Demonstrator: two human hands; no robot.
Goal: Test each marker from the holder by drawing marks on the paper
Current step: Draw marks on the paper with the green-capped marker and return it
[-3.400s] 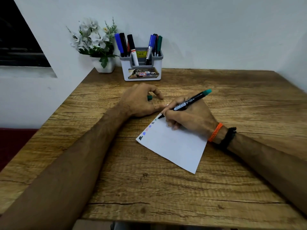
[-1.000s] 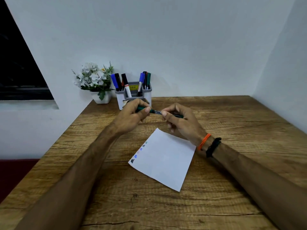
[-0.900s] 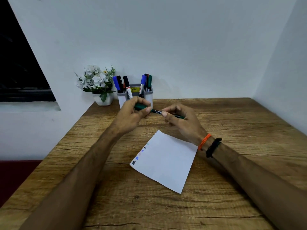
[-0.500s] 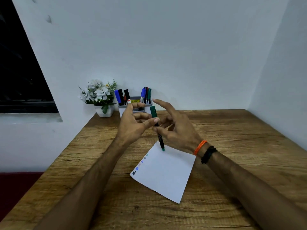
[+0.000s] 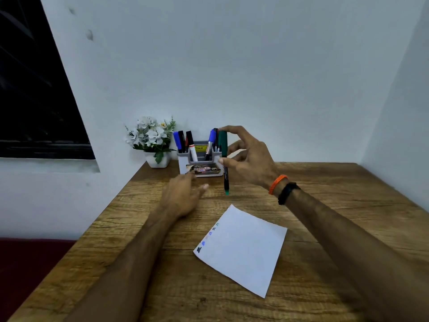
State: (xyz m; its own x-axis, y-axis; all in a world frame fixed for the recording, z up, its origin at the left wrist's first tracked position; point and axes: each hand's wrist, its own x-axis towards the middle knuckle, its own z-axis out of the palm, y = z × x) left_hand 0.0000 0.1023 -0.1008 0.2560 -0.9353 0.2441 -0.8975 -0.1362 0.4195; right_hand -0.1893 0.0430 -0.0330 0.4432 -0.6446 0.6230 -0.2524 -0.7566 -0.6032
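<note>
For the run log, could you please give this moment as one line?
right hand: holds green marker upright by holder | left hand: free | paper: marked

From my feed, little print is legible. The grey marker holder (image 5: 201,161) carries a printed sticker (image 5: 203,169) on its front face, and at the sticker's right end I can make out the white letters "OP"; the rest is blurred. Higher up, on the holder's back wall, sits a yellow price tag (image 5: 199,148) with dark figures too small for me to read.
</note>
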